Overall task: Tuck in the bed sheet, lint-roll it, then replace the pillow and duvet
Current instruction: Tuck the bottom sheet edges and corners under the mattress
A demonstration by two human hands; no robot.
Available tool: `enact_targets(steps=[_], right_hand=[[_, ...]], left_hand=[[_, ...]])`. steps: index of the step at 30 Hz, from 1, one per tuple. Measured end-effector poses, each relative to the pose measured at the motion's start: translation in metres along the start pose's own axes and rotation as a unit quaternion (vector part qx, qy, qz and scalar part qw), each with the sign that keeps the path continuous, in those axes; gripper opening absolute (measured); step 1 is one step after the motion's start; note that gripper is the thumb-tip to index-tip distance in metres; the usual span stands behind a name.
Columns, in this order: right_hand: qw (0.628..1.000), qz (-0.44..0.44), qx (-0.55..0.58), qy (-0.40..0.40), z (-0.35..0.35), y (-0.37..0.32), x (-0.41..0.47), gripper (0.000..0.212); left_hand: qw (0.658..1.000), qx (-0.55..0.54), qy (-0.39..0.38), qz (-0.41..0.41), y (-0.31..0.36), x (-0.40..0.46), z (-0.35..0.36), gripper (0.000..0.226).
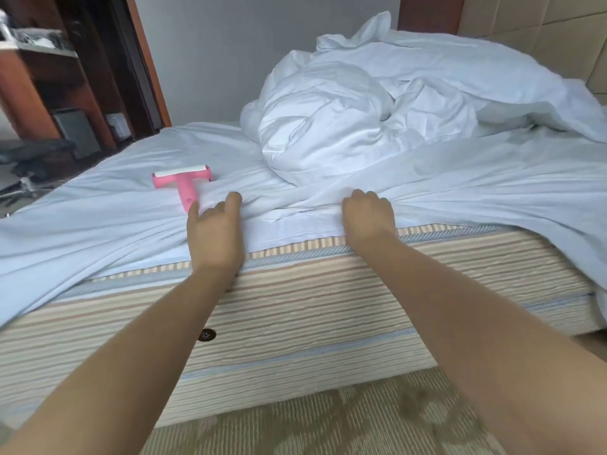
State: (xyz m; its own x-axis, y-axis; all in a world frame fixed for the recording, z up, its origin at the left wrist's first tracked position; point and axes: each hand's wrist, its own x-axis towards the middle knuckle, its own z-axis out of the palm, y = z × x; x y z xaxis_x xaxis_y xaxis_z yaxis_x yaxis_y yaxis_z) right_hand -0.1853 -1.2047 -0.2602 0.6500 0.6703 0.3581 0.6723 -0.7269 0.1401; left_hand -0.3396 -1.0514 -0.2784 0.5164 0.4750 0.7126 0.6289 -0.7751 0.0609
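Observation:
A loose white bed sheet lies wrinkled over a striped mattress, its near edge pulled up so the mattress side shows. My left hand and my right hand both grip bunched sheet at the near edge, fingers curled into the fabric. A pink lint roller lies on the sheet just beyond my left hand, its handle end close to my fingers. A crumpled white duvet is heaped at the far right of the bed. No pillow can be told apart from the heap.
A padded beige headboard stands at the far right. Dark wooden furniture and a black chair are beyond the bed on the left. Patterned carpet covers the floor below me.

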Motion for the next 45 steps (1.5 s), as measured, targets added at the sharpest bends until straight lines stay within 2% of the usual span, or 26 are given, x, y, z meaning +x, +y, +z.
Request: enact_targets(steps=[3, 5, 8, 10, 13, 18, 22, 25, 27, 28, 29, 31, 32, 34, 36, 38, 40, 41, 43, 45], right_hand=[[0.999, -0.035, -0.011, 0.025, 0.012, 0.007, 0.013, 0.031], [0.997, -0.06, -0.022, 0.054, 0.015, 0.01, 0.016, 0.035], [0.992, -0.018, -0.037, 0.117, 0.021, 0.008, 0.015, 0.041], [0.994, -0.002, -0.009, 0.113, 0.018, 0.009, 0.012, 0.038], [0.999, -0.013, 0.017, 0.039, 0.016, 0.011, 0.007, 0.027], [0.988, -0.06, 0.089, 0.113, 0.015, 0.021, -0.01, 0.028], [0.947, -0.094, 0.109, 0.287, 0.027, 0.04, -0.04, 0.015], [0.921, -0.113, 0.187, 0.323, 0.024, 0.047, -0.063, 0.011], [0.91, -0.138, 0.248, 0.301, 0.022, 0.055, -0.075, 0.009], [0.916, -0.148, 0.248, 0.279, 0.019, 0.059, -0.081, 0.015], [0.93, -0.169, 0.227, 0.233, 0.018, 0.063, -0.087, 0.025], [0.962, -0.218, 0.142, 0.085, 0.017, 0.066, -0.09, 0.037], [0.965, -0.234, 0.109, 0.047, 0.019, 0.066, -0.088, 0.042], [0.96, -0.262, 0.087, 0.047, 0.022, 0.057, -0.086, 0.049], [0.957, -0.262, 0.088, 0.092, 0.024, 0.043, -0.085, 0.052], [0.949, -0.246, 0.114, 0.162, 0.027, 0.03, -0.085, 0.046], [0.939, -0.256, 0.129, 0.19, 0.026, 0.021, -0.088, 0.037], [0.941, -0.263, 0.13, 0.17, 0.024, 0.02, -0.091, 0.038], [0.949, -0.293, 0.095, 0.066, 0.024, 0.021, -0.099, 0.04], [0.943, -0.321, 0.072, -0.044, 0.026, 0.025, -0.103, 0.026]], left_hand=[[0.991, 0.021, 0.116, 0.068, -0.001, 0.002, 0.02, 0.036], [0.987, 0.005, 0.144, 0.077, 0.0, -0.002, 0.025, 0.03], [0.981, 0.024, 0.173, 0.091, -0.002, -0.003, 0.03, 0.022], [0.977, 0.045, 0.177, 0.106, -0.006, -0.002, 0.032, 0.015], [0.976, 0.078, 0.168, 0.113, -0.007, -0.002, 0.03, 0.016], [0.979, 0.084, 0.138, 0.123, 0.002, -0.01, 0.02, 0.016], [0.984, 0.061, 0.096, 0.136, 0.021, -0.017, 0.013, 0.028], [0.985, 0.031, 0.071, 0.157, 0.039, -0.027, 0.013, 0.029], [0.988, 0.011, 0.08, 0.134, 0.043, -0.03, 0.011, 0.03], [0.987, 0.008, 0.094, 0.129, 0.043, -0.031, 0.011, 0.028], [0.985, 0.007, 0.11, 0.132, 0.043, -0.035, 0.01, 0.023], [0.977, -0.004, 0.141, 0.159, 0.047, -0.047, 0.007, 0.015], [0.973, -0.02, 0.144, 0.177, 0.049, -0.055, 0.005, 0.014], [0.968, -0.06, 0.125, 0.208, 0.051, -0.072, -0.003, 0.014], [0.963, -0.087, 0.108, 0.231, 0.05, -0.088, -0.012, 0.005], [0.957, -0.107, 0.098, 0.25, 0.05, -0.102, -0.021, 0.004], [0.949, -0.125, 0.088, 0.276, 0.049, -0.112, -0.027, 0.004], [0.943, -0.123, 0.08, 0.299, 0.047, -0.115, -0.029, 0.01], [0.933, -0.081, 0.047, 0.347, 0.036, -0.115, -0.029, 0.02], [0.944, -0.006, 0.012, 0.331, 0.021, -0.109, -0.026, 0.013]])
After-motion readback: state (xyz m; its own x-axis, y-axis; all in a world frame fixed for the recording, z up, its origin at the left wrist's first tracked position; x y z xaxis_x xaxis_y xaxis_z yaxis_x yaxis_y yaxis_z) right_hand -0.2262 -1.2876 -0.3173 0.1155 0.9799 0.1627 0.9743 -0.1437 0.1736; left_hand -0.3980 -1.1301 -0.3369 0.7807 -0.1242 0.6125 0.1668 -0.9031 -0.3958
